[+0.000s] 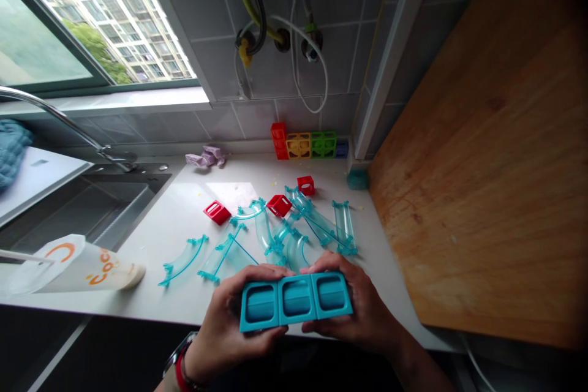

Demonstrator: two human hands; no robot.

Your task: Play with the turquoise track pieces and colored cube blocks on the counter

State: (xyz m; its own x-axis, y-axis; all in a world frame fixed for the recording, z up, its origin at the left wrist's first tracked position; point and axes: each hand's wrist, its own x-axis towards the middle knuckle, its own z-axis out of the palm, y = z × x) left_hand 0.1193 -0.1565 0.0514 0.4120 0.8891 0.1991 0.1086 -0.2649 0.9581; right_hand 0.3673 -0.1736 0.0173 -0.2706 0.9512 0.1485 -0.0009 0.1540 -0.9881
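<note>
A row of three joined teal toy blocks (296, 300) with rounded square openings is held up in front of me, over the counter's front edge. My left hand (229, 312) grips its left end, thumb below and fingers behind. Around the right end my right hand (362, 306) is closed in the same way. Just beyond lie clear turquoise track pieces (263, 229), some curved and some straight, heaped loosely. Three red blocks sit among and beside them: one at the left (217, 212), one in the middle (279, 205) and one farther back (305, 185).
Against the tiled wall stand stacked red, yellow, green and blue blocks (311, 144). A drink cup (92, 266) with a straw is at the left, near the sink (114, 196). Lilac pieces (206, 157) lie at the back. A wooden board (487, 165) leans on the right.
</note>
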